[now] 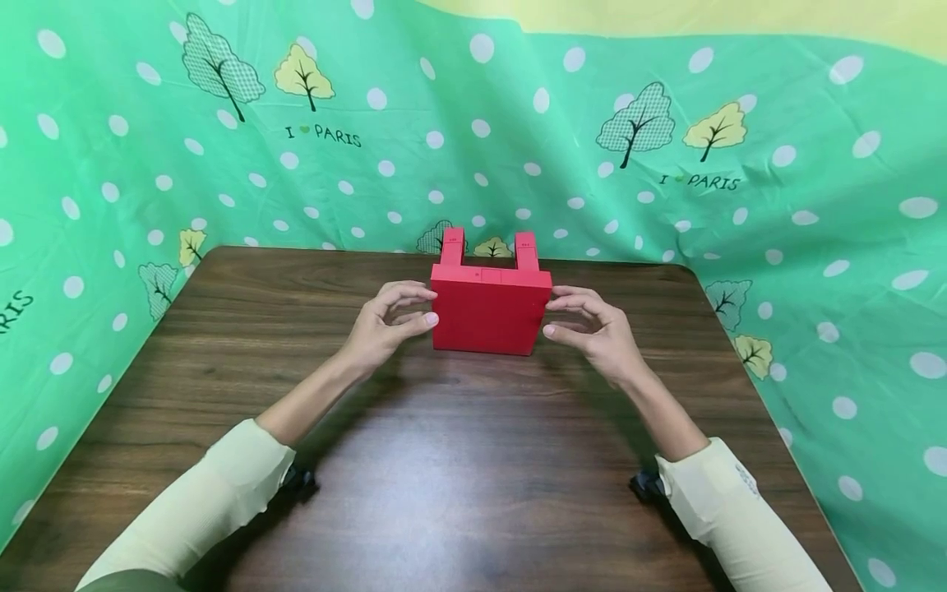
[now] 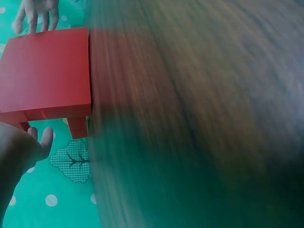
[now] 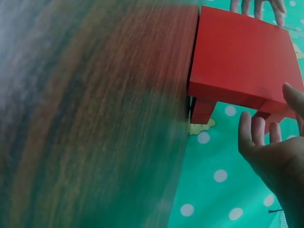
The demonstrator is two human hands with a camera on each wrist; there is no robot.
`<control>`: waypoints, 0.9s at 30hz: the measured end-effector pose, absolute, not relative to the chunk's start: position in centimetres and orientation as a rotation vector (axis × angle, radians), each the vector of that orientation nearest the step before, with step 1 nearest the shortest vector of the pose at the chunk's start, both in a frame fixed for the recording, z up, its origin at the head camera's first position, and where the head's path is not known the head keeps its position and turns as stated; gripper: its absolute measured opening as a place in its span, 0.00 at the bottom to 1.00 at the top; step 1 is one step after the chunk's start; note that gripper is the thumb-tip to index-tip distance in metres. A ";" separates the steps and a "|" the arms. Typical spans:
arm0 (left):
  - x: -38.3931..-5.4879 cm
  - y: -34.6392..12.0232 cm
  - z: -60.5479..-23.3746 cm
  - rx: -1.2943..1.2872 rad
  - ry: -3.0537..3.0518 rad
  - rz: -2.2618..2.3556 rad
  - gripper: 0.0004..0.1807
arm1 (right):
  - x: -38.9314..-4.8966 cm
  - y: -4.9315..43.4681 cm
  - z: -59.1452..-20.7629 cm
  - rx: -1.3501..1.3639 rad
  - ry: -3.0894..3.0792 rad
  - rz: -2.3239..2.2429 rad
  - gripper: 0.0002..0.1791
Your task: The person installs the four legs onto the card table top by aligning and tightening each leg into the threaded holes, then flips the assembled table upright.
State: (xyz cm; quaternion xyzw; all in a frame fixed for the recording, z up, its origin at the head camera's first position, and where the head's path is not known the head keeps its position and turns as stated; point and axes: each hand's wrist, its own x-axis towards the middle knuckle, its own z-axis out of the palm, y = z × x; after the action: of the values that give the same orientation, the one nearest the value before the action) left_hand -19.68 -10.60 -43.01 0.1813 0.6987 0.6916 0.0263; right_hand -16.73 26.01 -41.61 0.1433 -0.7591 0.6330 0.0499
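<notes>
A small red block-like table (image 1: 488, 316) stands on its side edge near the far side of the brown tabletop. Its flat square face is turned toward me, and two red legs (image 1: 526, 253) show pointing away behind it. Beside its left edge is my left hand (image 1: 381, 325), fingers loosely bent, fingertips at or very near the edge. At the right edge my right hand (image 1: 601, 333) mirrors it, thumb and fingers apart. In the right wrist view the thumb (image 3: 292, 97) lies close to the red side. Neither hand visibly grips it; exact contact is hard to tell.
The dark wooden tabletop (image 1: 459, 460) has rounded far corners. A green polka-dot cloth (image 1: 473, 148) printed with trees hangs behind and around it. Black wrist straps (image 1: 298, 483) show under the light sleeves (image 1: 192, 501).
</notes>
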 end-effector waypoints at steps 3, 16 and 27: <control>-19.6 -10.7 -43.1 0.567 2.151 2.093 0.24 | -16.9 26.0 -41.7 0.468 -2.363 1.927 0.25; -20.3 -10.9 -43.1 0.698 2.224 1.792 0.27 | -18.0 25.3 -41.7 0.438 -2.577 1.856 0.26; -21.0 -10.6 -43.4 0.792 2.234 1.753 0.26 | -18.6 24.5 -41.8 0.517 -2.456 1.810 0.20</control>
State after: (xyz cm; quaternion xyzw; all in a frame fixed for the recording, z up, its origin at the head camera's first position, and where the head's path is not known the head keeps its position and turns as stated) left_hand -20.96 -10.61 -43.45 0.2674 0.7541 0.5920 0.0966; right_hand -18.56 24.50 -41.80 0.1670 -0.7935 0.5847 0.0238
